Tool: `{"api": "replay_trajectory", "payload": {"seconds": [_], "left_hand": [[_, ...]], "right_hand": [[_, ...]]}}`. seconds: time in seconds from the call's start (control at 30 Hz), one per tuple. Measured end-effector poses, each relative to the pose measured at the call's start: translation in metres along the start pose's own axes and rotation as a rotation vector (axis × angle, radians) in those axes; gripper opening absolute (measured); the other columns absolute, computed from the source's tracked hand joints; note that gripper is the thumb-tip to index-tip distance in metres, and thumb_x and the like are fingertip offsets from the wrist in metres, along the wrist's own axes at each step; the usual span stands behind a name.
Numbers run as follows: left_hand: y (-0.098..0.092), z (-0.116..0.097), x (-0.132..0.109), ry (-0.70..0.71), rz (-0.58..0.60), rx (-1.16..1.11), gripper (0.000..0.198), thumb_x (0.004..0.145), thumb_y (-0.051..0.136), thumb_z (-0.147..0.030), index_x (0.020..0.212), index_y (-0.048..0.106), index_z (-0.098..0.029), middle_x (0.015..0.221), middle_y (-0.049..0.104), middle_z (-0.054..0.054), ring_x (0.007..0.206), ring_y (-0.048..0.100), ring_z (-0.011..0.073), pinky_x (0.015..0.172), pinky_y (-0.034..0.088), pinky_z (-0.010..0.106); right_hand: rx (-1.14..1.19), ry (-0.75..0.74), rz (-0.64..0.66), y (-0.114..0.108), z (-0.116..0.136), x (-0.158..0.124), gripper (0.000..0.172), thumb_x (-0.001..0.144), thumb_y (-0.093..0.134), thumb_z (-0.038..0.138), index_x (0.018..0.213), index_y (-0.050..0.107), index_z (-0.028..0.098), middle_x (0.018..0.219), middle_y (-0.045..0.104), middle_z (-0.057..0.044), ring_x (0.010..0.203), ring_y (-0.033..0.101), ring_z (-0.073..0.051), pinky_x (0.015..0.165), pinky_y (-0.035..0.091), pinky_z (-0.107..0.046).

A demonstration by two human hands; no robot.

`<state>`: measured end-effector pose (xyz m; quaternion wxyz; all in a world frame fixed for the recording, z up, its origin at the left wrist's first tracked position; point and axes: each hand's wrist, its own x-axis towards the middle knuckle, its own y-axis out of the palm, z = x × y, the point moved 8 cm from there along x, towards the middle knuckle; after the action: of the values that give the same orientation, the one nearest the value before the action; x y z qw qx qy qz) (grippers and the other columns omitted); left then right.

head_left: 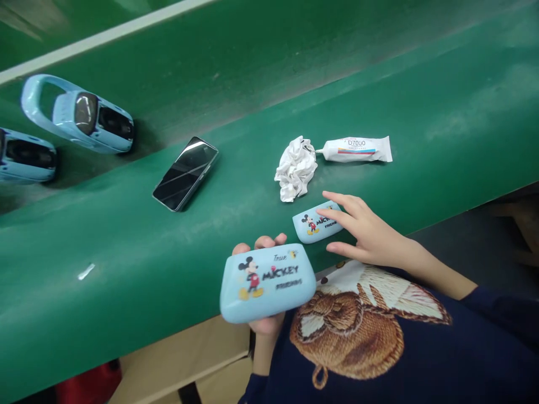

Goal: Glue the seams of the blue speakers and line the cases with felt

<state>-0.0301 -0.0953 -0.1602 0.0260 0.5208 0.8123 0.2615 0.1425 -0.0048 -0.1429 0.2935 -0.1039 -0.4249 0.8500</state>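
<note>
My left hand (269,324) is wrapped round a light-blue, rounded plastic case (268,283) and holds it up off the table. Its printed face, a cartoon mouse with "True MICKEY FRIENDS", is turned toward me. A second light-blue case (311,225) with a like print lies at the table's near edge, its right part covered by fingers. Over it my right hand (364,230) is open, fingers spread; whether the fingertips touch the case I cannot tell. Beyond lie a crumpled white tissue (296,168) and a white glue tube (357,150) marked D7000, its nozzle against the tissue.
A black-screened phone (186,174) lies on the green table (138,269), left of the tissue. Farther left stand two light-blue devices, one with a looped handle (95,120), the other (27,157) cut by the frame. A small white scrap (86,271) lies nearer. Below sits a cardboard box (181,365).
</note>
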Motion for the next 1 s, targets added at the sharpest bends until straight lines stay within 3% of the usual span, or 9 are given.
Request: {"api": "replay_trajectory", "payload": {"seconds": [0.1,0.2,0.43,0.57,0.77,0.87,1.0], "left_hand": [[0.017,-0.008,-0.001,0.073,0.150,0.249,0.083,0.058,0.086,-0.045,0.131,0.047,-0.035,0.123,0.055,0.005,0.123,0.055,0.0276,0.105,0.046,0.048],[0.032,-0.017,0.000,0.136,0.246,0.350,0.089,0.057,0.090,-0.034,0.133,0.044,-0.031,0.126,0.052,0.007,0.124,0.054,0.0287,0.104,0.047,0.050],[0.041,-0.019,-0.005,0.159,0.309,0.498,0.100,0.052,0.094,-0.030,0.137,0.041,-0.028,0.127,0.051,0.009,0.127,0.049,0.0307,0.107,0.041,0.056],[0.044,-0.019,-0.006,0.171,0.354,0.493,0.099,0.053,0.094,-0.035,0.137,0.043,-0.028,0.127,0.052,0.009,0.128,0.048,0.0302,0.109,0.039,0.054],[0.041,-0.015,-0.004,0.078,0.281,0.432,0.094,0.049,0.095,-0.035,0.129,0.047,-0.024,0.119,0.052,0.009,0.113,0.055,0.0264,0.095,0.050,0.045],[0.036,-0.014,-0.002,0.063,0.241,0.408,0.093,0.046,0.096,-0.035,0.126,0.049,-0.026,0.117,0.053,0.007,0.111,0.056,0.0272,0.095,0.050,0.046],[0.017,-0.013,0.001,0.026,0.141,0.246,0.083,0.054,0.091,-0.044,0.125,0.052,-0.026,0.115,0.055,0.007,0.108,0.059,0.0264,0.095,0.051,0.044]], "right_hand": [[0.189,-0.095,-0.021,-0.004,0.017,0.001,0.063,0.092,0.057,0.054,0.142,0.041,0.019,0.153,0.032,-0.018,0.141,0.032,-0.030,0.112,0.035,-0.051],[0.280,-0.184,0.009,-0.002,0.030,0.003,0.076,0.087,0.062,0.057,0.147,0.034,0.020,0.153,0.033,-0.019,0.142,0.033,-0.030,0.113,0.034,-0.051],[0.346,-0.274,0.063,0.002,0.039,0.006,0.069,0.089,0.065,0.037,0.147,0.033,0.020,0.136,0.050,-0.016,0.125,0.049,-0.025,0.104,0.044,-0.043],[0.367,-0.254,0.110,0.004,0.039,0.007,0.075,0.087,0.065,0.031,0.150,0.025,0.021,0.142,0.043,-0.017,0.133,0.042,-0.027,0.108,0.040,-0.046],[0.422,-0.230,0.054,0.000,0.034,0.008,0.069,0.082,0.073,0.041,0.139,0.040,0.021,0.124,0.056,-0.013,0.115,0.054,-0.024,0.096,0.048,-0.040],[0.417,-0.236,-0.017,-0.008,0.030,0.007,0.069,0.083,0.072,0.046,0.138,0.039,0.022,0.125,0.055,-0.014,0.116,0.053,-0.025,0.097,0.048,-0.042],[0.366,-0.182,-0.118,-0.023,0.018,0.008,0.077,0.080,0.073,0.049,0.142,0.037,0.023,0.128,0.053,-0.014,0.117,0.052,-0.029,0.099,0.047,-0.046]]}}
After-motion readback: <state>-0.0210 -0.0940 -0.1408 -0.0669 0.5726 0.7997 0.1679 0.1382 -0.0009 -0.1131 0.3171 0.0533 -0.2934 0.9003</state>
